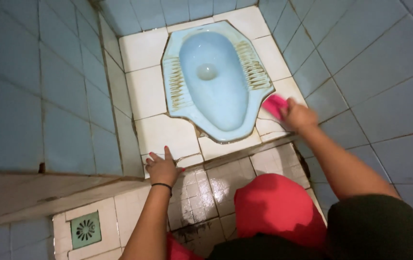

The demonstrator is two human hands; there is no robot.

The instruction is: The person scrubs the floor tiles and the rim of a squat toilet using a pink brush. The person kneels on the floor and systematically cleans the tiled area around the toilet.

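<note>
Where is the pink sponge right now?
The pink sponge is under the right hand, on the white floor tile beside the blue squat toilet's right edge.

We are seeing both forearms bare, our left hand (162, 168) showing red-painted nails and wearing a thin black band just behind it at the wrist. Our right hand (297, 115) is wearing nothing. Near the left elbow, red trousers are covering the knee, with a dark top beside them.

Dim bluish light; glare on wet floor tiles (216, 185); right hand (297, 115) motion-blurred.
</note>
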